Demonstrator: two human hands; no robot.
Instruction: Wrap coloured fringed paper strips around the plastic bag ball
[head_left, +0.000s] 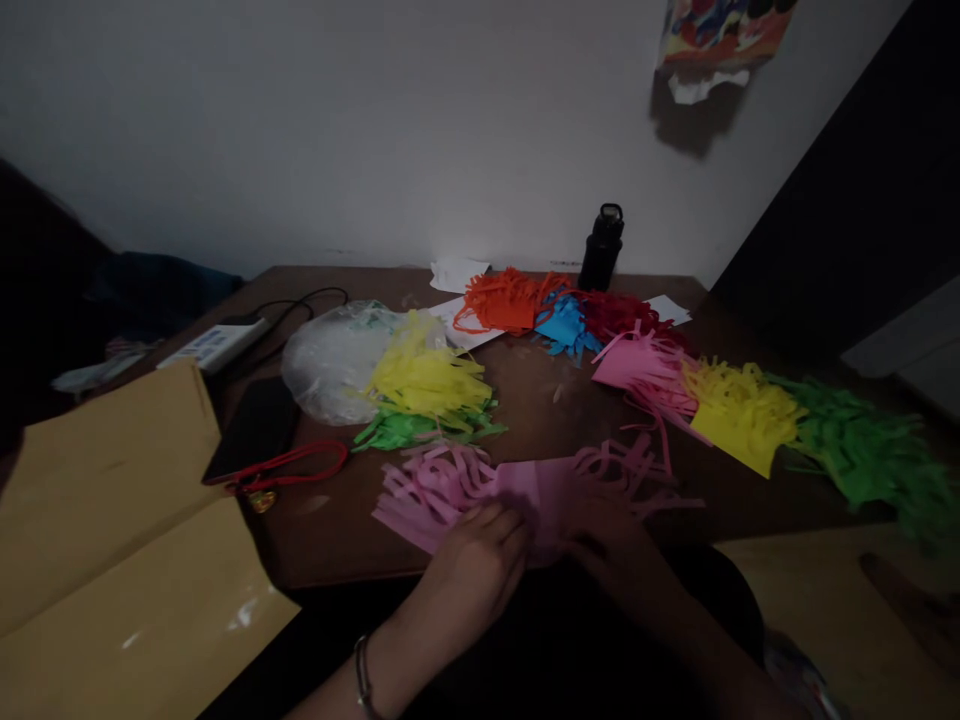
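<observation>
A sheet of pink fringed paper (551, 490) lies at the table's front edge, its cut strips curling up at both ends. My left hand (480, 550), with a dark bracelet on the wrist, grips the sheet left of its middle, fingers curled together. On the right part of the same sheet, in shadow, my right hand (611, 535) pinches the near edge. Beyond my hands lie yellow fringed paper (424, 370) and light green fringed paper (405, 428), beside a clear plastic bag (330, 360).
More fringed paper lies behind and right: orange (510, 300), blue (566, 322), red (630, 315), pink (649, 370), yellow (742, 415) and green (870, 450). A black bottle (602, 250) stands near the wall. Leftward are a phone (255, 425), red cord (300, 458), power strip (214, 342) and brown cardboard (112, 470).
</observation>
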